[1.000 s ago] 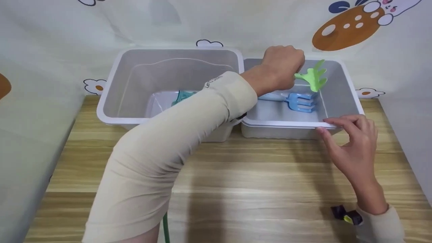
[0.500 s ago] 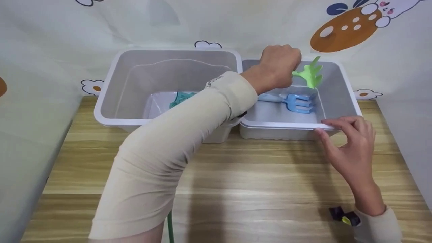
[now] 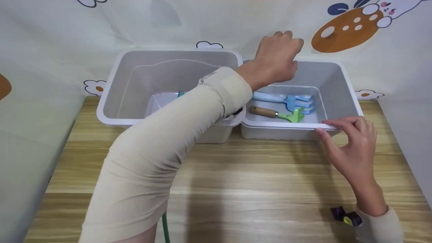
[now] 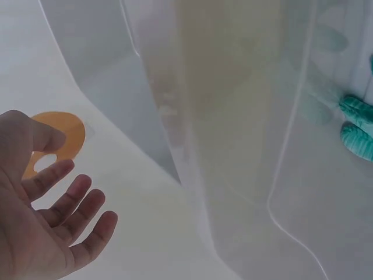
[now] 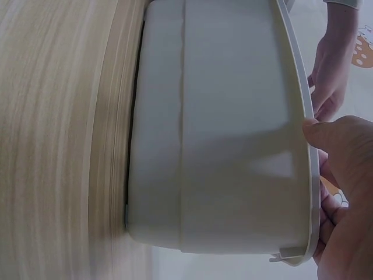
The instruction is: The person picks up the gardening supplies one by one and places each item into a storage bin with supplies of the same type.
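My left hand point(image 3: 276, 59) is above the back of the right grey bin point(image 3: 280, 132). It holds nothing; in the left wrist view its fingers point(image 4: 78, 216) are spread and loosely bent. In that bin lies a small green hand rake point(image 3: 294, 115) with a wooden handle. Just behind it lies a blue hand fork point(image 3: 298, 103), their heads overlapping or nearly so. My right hand point(image 3: 354, 145) pinches the bin's front right rim between thumb and fingers, and the right wrist view shows the thumb point(image 5: 320, 133) on the rim.
A taller grey bin point(image 3: 118, 81) stands against it on the left. Inside are teal ribbed pieces point(image 4: 358, 140) like glove fingers, mostly hidden by my left sleeve point(image 3: 152, 145). Both bins stand on a wooden table point(image 3: 263, 189) by a printed cloth backdrop point(image 3: 168, 23).
The green hand rake has left my left hand and now lies in the right bin in front of the blue fork. My left hand has risen slightly and opened. The right hand stays put.
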Tool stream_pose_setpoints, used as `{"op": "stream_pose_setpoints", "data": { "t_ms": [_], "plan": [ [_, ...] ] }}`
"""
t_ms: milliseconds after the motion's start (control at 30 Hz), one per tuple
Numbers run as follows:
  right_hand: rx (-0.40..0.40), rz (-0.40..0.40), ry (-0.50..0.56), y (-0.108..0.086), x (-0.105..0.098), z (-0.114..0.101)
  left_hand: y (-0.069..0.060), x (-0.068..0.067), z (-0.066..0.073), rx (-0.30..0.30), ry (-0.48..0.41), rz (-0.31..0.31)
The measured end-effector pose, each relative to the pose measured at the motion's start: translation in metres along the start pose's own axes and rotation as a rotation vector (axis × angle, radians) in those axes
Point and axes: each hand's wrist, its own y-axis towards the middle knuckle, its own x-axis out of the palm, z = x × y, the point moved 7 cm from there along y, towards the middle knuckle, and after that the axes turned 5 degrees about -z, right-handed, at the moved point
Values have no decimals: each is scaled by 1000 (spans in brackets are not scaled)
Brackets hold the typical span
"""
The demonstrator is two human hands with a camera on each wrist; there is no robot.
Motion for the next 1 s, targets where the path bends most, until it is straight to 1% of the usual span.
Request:
{"op": "stream_pose_setpoints", "data": {
  "t_ms": [200,333,433,567,733,867,1000],
  "plan": [
    [-1,-2,-3,1,2,3,-17,-8,-17,-20,-22,16],
    [4,-5,-5,2,2,5,-33,-16,-27,-22,-32,45],
    [7,-11,-7,3,2,7,-48,-23,-33,-17,-48,77],
    [7,-9,-7,2,2,9,-73,-28,-41,20,-81,121],
    [-11,7,4,1,3,8,-111,-23,-50,67,-145,157],
    [-19,16,9,0,3,7,-140,-19,-59,81,-217,193],
    [-17,18,8,1,4,6,-165,-19,-67,85,-262,245]
  ]
}}
